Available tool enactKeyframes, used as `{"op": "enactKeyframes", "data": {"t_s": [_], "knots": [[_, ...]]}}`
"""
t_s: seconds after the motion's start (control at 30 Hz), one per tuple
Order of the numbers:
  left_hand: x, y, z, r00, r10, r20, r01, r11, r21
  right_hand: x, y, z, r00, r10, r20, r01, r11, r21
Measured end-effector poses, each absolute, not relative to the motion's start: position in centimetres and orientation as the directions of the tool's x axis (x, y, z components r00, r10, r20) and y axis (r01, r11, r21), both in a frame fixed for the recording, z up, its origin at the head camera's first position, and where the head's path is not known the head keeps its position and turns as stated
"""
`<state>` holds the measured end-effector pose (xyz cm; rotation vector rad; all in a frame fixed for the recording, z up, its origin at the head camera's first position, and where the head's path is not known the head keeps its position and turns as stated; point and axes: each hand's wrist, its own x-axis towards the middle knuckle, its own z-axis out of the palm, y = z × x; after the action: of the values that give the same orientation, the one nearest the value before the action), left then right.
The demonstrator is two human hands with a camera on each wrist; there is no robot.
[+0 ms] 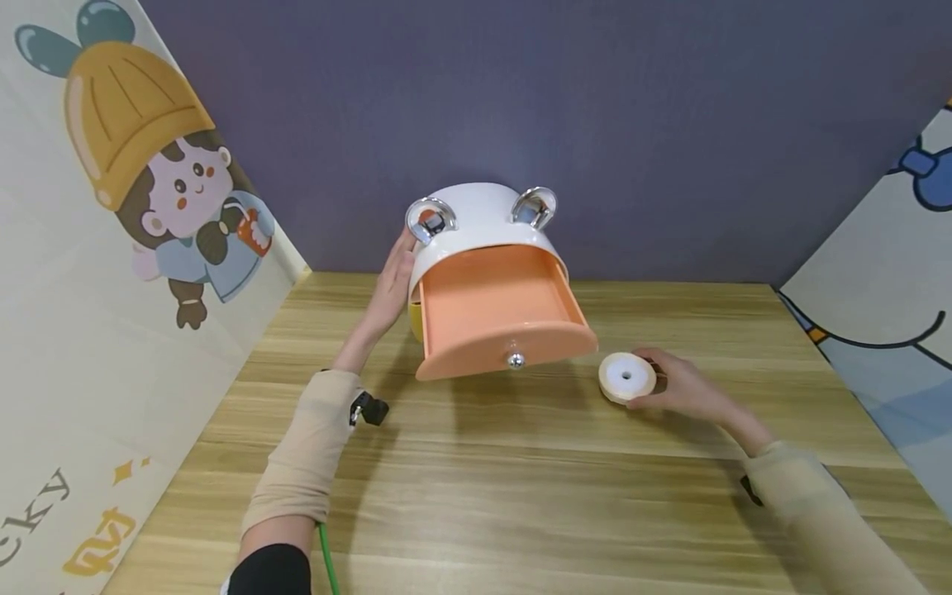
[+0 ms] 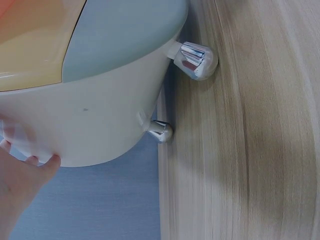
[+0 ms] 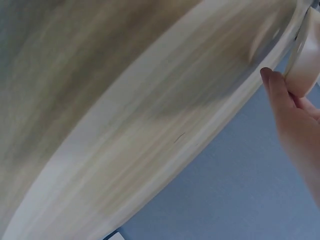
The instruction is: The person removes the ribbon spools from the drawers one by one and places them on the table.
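the right hand (image 1: 680, 387) grips a roll (image 1: 626, 376) by its edge, just right of the pulled-out drawer (image 1: 502, 293); the right wrist view cuts the roll off. the left hand (image 1: 392, 285), unclenched, rests against the box (image 1: 479, 211), its fingertips partly hidden.

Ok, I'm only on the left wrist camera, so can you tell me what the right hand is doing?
Observer: The right hand is gripping a white spool by its edge.
Operator: And is a drawer open on this thing?
Observer: Yes, the head view shows the orange drawer pulled out.
Operator: So is the spool inside it?
Observer: No, it's outside, just to the right of the drawer as the head view shows it.
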<state>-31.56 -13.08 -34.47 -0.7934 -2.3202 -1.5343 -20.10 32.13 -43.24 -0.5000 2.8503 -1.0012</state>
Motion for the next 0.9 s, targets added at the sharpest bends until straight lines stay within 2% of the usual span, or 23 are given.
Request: {"op": "enactKeyframes", "data": {"t_s": [0.27,0.9], "knots": [[-31.6,-13.1,-34.6,-0.826,0.302,0.476,0.556,0.304,0.774,-19.9,32.1,-43.7,-0.941,-0.34,0.009,-0.274,0.742,-0.612],[-31.6,-13.2,-34.5,-0.832,0.307,0.461,0.546,0.312,0.777,-19.6,32.2,-44.5,-0.929,-0.365,0.069,-0.341,0.767,-0.544]]}}
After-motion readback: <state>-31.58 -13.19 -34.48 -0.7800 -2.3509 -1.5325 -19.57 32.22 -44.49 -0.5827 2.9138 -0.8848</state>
